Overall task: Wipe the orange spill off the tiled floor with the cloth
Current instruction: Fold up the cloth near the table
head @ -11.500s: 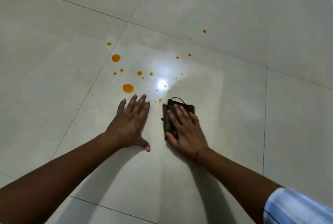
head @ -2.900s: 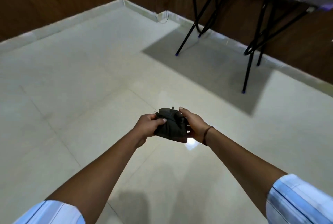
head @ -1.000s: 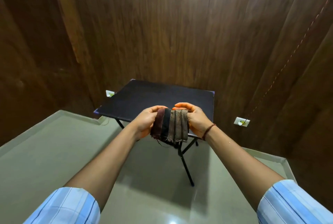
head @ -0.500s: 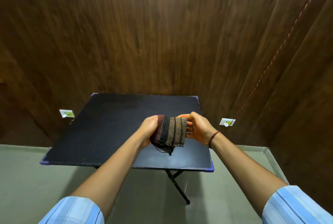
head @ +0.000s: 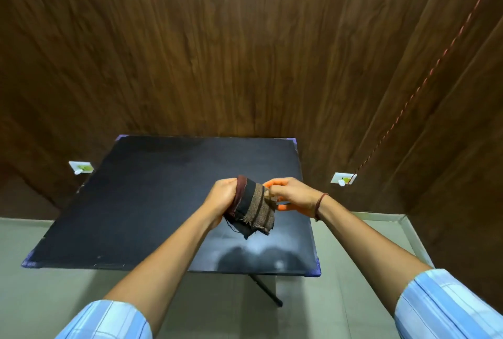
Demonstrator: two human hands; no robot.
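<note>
Two hands hold the folded striped cloth (head: 251, 206) in the air above the black desk (head: 152, 202) — none of it touches the desktop. The left hand (head: 221, 201) has its fingers wrapped around the cloth's left end; the right hand (head: 292, 197) pinches the right edge between thumb and fingers. No orange spill shows on the little tiled floor (head: 40, 292) in view, at the bottom of the frame. My judgement: the wiping looks finished or paused, with the cloth being tidied — whether the floor is truly clean cannot be told from here.
</note>
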